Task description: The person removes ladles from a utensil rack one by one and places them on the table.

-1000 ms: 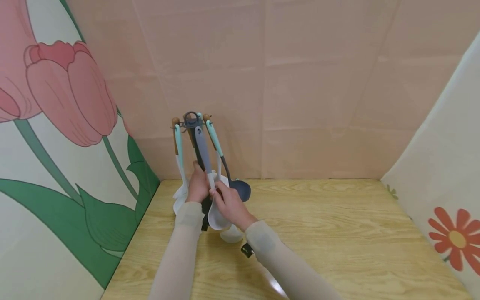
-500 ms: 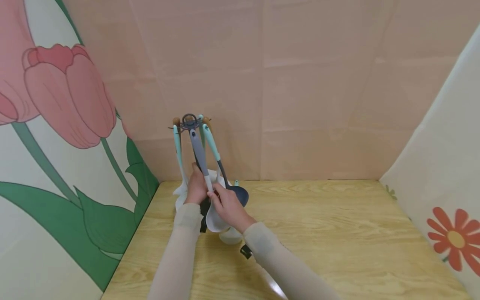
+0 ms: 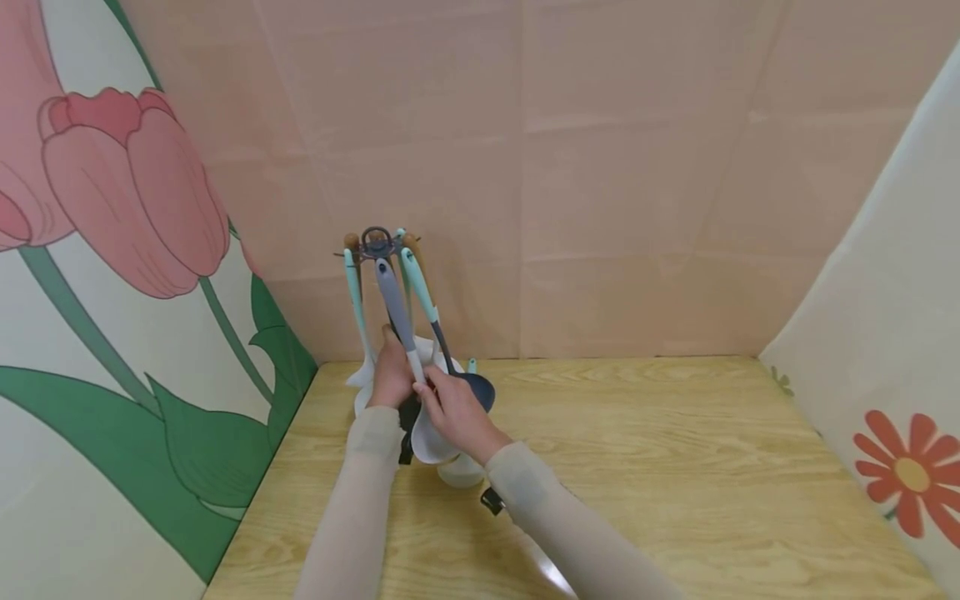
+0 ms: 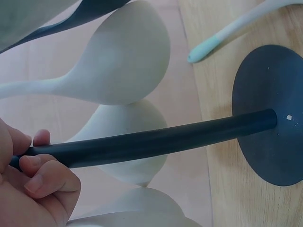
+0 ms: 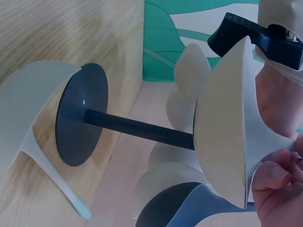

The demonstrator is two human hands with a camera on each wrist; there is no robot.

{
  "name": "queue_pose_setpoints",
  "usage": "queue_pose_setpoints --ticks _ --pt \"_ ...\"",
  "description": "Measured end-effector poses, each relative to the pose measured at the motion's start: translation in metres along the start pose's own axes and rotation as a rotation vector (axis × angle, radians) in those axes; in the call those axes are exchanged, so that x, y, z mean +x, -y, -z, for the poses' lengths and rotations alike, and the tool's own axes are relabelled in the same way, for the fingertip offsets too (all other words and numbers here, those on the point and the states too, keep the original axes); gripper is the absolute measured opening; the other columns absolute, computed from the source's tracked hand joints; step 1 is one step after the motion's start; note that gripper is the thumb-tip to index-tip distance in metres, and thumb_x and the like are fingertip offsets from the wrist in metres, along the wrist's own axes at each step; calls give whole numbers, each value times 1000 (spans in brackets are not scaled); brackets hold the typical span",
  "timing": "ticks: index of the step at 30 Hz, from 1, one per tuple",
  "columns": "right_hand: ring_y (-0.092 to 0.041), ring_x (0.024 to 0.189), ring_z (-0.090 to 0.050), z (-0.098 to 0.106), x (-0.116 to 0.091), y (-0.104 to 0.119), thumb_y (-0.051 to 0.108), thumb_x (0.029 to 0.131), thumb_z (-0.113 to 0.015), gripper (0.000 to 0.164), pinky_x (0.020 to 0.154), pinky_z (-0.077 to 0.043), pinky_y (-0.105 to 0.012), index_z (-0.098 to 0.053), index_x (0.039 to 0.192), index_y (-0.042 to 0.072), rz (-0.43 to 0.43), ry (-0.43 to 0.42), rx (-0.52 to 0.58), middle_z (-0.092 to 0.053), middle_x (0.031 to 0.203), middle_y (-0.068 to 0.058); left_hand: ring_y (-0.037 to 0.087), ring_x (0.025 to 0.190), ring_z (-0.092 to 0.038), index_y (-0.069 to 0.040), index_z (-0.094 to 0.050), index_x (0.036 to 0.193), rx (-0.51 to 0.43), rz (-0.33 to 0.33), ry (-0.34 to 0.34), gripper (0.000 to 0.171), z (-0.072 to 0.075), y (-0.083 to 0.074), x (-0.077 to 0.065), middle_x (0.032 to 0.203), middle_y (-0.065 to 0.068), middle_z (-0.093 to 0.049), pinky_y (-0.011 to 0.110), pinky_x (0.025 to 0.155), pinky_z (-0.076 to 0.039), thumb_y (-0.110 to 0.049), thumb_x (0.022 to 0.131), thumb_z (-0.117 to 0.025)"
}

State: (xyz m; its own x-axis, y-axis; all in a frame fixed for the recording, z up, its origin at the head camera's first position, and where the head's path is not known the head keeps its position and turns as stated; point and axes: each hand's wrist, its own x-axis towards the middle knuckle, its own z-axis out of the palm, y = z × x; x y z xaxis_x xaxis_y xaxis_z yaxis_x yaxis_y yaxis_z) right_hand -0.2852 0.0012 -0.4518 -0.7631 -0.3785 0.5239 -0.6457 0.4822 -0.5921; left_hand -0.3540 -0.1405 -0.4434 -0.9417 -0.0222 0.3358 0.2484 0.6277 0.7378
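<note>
A utensil rack [image 3: 377, 244] stands at the left of the table, its black pole [image 4: 156, 145] rising from a round black base [image 4: 267, 90]. My left hand [image 3: 392, 375] grips the pole. In front, my right hand [image 3: 461, 412] pinches the white lower stem of a ladle with a grey handle [image 3: 394, 300]. That ladle's white bowl [image 5: 220, 123] faces the right wrist camera, and its handle top is at the rack's front. Beside it hangs a dark blue ladle [image 3: 480, 390] with a mint handle. Several white utensils hang around the left and back, partly hidden by my hands.
A white utensil with a mint handle tip [image 5: 40, 99] lies on the wooden table [image 3: 675, 467] by the rack's base. A pink backdrop [image 3: 637, 208] stands behind, and a tulip-printed panel [image 3: 150, 192] is close on the left.
The rack top and the handles on it have shifted slightly left, the grey handle most clearly. My hands keep their holds and have hardly moved. A mint handle tip now shows behind the blue ladle.
</note>
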Motion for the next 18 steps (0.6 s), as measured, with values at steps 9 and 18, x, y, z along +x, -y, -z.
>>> queue_pose_setpoints --ticks 9,18 --pt "-10 71 -57 -1 1 0 24 106 -49 17 66 -48 -26 -57 101 9 4 -7 -20 -63 83 2 48 100 -61 14 -21 142 -9 -5 0 81 0 1 0 109 37 -61 57 92 -46 -5 81 -71" --pt "-10 71 -56 0 2 0 24 106 -50 17 66 -47 -26 -57 100 9 19 -25 -26 -62 81 2 50 103 -61 15 -17 146 10 4 7 80 0 0 1 111 39 -60 56 93 -46 -7 86 -65"
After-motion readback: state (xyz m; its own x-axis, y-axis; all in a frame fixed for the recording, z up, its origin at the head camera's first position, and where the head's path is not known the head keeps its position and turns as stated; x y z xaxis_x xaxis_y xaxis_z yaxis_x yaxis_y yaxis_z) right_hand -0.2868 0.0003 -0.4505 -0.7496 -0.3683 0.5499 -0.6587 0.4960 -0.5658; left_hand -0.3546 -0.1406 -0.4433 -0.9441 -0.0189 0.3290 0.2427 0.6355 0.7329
